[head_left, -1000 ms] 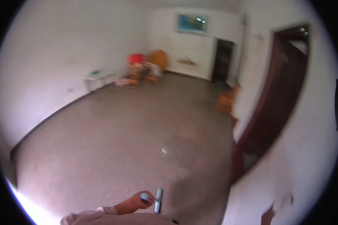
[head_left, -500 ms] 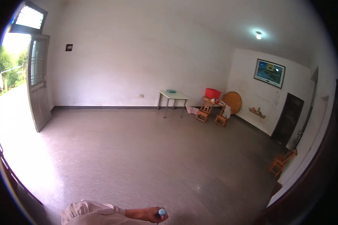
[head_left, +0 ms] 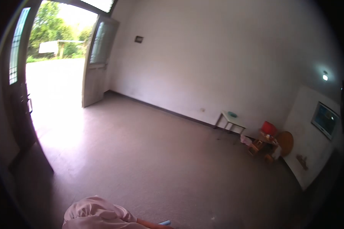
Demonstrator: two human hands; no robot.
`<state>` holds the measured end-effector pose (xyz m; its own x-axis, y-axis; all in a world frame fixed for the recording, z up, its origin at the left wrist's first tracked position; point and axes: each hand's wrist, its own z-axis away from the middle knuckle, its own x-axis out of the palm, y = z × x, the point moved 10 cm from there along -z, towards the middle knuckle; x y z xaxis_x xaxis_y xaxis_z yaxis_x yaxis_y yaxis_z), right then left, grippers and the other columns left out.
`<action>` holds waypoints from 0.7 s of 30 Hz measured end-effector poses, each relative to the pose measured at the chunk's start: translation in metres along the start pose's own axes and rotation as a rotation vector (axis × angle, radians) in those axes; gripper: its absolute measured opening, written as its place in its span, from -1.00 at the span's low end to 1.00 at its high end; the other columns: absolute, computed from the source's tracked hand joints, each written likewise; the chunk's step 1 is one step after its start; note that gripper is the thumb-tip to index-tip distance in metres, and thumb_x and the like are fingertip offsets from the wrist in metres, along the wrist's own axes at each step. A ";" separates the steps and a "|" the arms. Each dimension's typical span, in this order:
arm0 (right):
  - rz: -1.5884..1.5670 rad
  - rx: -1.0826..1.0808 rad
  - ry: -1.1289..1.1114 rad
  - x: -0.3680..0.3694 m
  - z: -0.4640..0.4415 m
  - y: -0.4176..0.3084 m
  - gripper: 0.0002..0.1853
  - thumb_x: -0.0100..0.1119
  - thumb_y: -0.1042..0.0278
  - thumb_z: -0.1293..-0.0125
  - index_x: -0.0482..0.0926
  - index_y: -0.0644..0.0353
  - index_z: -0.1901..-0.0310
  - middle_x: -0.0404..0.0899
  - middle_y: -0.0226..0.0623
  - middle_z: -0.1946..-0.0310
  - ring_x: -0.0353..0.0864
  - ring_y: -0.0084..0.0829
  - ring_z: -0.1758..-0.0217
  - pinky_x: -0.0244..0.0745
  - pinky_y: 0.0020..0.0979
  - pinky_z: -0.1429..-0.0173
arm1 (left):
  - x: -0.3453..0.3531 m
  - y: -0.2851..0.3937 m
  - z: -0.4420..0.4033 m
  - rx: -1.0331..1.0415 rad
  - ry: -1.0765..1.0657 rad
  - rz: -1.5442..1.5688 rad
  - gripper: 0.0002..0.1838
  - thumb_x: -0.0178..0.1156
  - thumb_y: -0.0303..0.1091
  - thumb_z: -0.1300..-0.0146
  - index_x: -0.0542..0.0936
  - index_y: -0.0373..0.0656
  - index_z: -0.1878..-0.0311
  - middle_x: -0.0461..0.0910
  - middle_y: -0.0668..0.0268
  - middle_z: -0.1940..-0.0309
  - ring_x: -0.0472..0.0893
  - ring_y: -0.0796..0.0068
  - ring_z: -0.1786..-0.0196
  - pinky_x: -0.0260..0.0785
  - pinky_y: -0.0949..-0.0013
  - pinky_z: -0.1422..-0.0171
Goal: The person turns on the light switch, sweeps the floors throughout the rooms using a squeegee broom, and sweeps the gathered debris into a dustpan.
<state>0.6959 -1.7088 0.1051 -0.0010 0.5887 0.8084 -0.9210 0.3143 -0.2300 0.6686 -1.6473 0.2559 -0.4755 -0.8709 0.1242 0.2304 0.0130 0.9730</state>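
Note:
My left forearm comes out of a loose beige-pink sleeve [head_left: 97, 213] at the bottom of the head view and reaches to the right. Only a sliver of my left hand [head_left: 162, 226] shows at the lower edge, its fingers cut off. A light blue rod-like handle [head_left: 164, 222] sticks out of it; half a second ago the fingers were closed around this handle. What the handle belongs to is out of sight. My right hand is not in view.
An open door [head_left: 97, 63] stands at the left, with bright daylight outside. Along the far wall are a small table [head_left: 235, 120] with a teal box [head_left: 232, 114], a red container [head_left: 268, 128], wooden chairs [head_left: 257, 147] and a round wooden board [head_left: 286, 143]. Smooth grey floor [head_left: 160, 160] lies between.
My view has swung left and tilted, so the doorway shows more and the furniture sits further right. My left hand with the blue handle has dropped mostly below the frame.

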 end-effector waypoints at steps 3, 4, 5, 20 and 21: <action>-0.050 0.149 0.007 0.012 -0.050 0.023 -0.78 -0.13 0.58 -0.08 0.28 0.36 0.18 0.39 -0.21 0.38 0.39 -0.47 0.42 0.40 -0.41 0.25 | -0.030 -0.043 0.009 -0.161 -0.007 0.186 -0.73 -0.04 -0.14 -0.17 0.46 -0.12 0.21 0.48 0.26 0.47 0.47 0.47 0.47 0.35 0.40 0.42; -0.070 0.195 0.015 0.013 -0.063 0.031 -0.78 -0.12 0.59 -0.08 0.28 0.36 0.19 0.38 -0.22 0.39 0.38 -0.48 0.43 0.40 -0.42 0.26 | -0.040 -0.057 0.015 -0.213 -0.006 0.247 -0.71 -0.05 -0.12 -0.18 0.46 -0.12 0.20 0.48 0.25 0.46 0.47 0.47 0.47 0.35 0.41 0.42; -0.095 0.236 0.008 0.018 -0.074 0.036 -0.79 -0.12 0.60 -0.08 0.28 0.36 0.19 0.38 -0.22 0.39 0.38 -0.50 0.45 0.40 -0.43 0.27 | -0.054 -0.065 0.021 -0.247 0.011 0.305 -0.70 -0.06 -0.10 -0.19 0.45 -0.11 0.18 0.48 0.25 0.45 0.48 0.47 0.47 0.36 0.41 0.42; 0.172 0.792 0.227 0.048 -0.160 0.116 -0.84 -0.17 0.53 -0.24 0.16 0.12 0.47 0.09 -0.54 0.69 0.06 -0.80 0.73 0.01 -0.78 0.74 | -0.107 -0.435 0.361 -0.988 1.466 0.398 -0.72 0.06 -0.31 0.01 0.53 -0.34 0.32 0.55 0.06 0.54 0.58 0.28 0.58 0.44 0.30 0.48; 0.244 0.803 0.223 0.046 -0.165 0.120 -0.87 -0.18 0.53 -0.24 0.17 0.11 0.44 0.09 -0.54 0.69 0.07 -0.80 0.73 0.01 -0.78 0.74 | -0.079 -0.453 0.367 -1.097 1.358 0.385 -0.73 0.04 -0.33 0.04 0.54 -0.32 0.32 0.55 0.04 0.52 0.58 0.24 0.56 0.44 0.28 0.45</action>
<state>0.6495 -1.5206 0.0253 -0.2352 0.7296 0.6421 -0.9012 -0.4111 0.1370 0.2896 -1.4042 -0.1235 0.5687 -0.6592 -0.4920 0.8215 0.4859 0.2985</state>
